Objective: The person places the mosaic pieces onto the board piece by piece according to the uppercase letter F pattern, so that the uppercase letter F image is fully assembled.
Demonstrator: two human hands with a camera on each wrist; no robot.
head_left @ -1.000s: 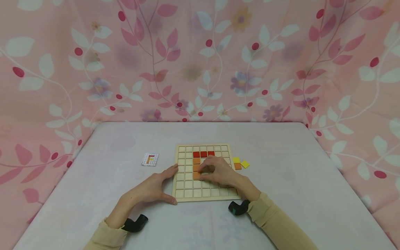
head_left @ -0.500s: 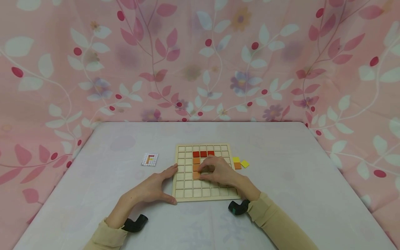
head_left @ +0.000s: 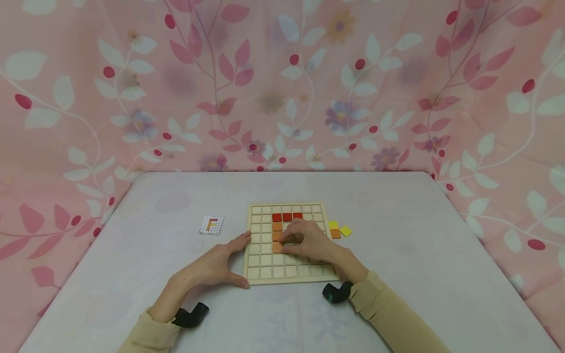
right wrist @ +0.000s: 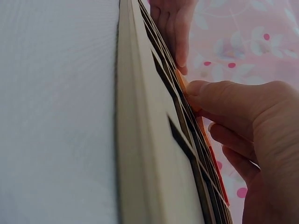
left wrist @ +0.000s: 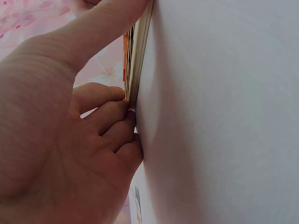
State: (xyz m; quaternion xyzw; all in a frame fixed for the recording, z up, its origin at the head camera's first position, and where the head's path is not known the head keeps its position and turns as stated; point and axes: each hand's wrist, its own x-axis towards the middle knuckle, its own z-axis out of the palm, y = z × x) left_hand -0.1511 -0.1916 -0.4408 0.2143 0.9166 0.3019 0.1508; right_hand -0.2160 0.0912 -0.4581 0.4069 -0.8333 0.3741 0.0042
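A wooden grid board point(head_left: 267, 260) lies on the table, with three red tiles point(head_left: 287, 217) in a row and an orange column running down from the leftmost one. At the column's lower end, my right hand point(head_left: 311, 240) pinches an orange tile point(head_left: 276, 247) with curled thumb and index finger. That tile sits in or on its square; the right wrist view point(right wrist: 184, 84) does not show how deep. My left hand point(head_left: 216, 264) spreads its thumb and fingers along the board's left edge, touching it. Part of the grid is hidden under my right hand.
A small pattern card point(head_left: 212, 225) lies left of the board. To its right are loose yellow tiles point(head_left: 346, 231) and another orange tile point(head_left: 335, 234). Black curved pieces point(head_left: 191, 315) sit at both wrists. A floral cloth point(head_left: 282, 98) hangs behind the table.
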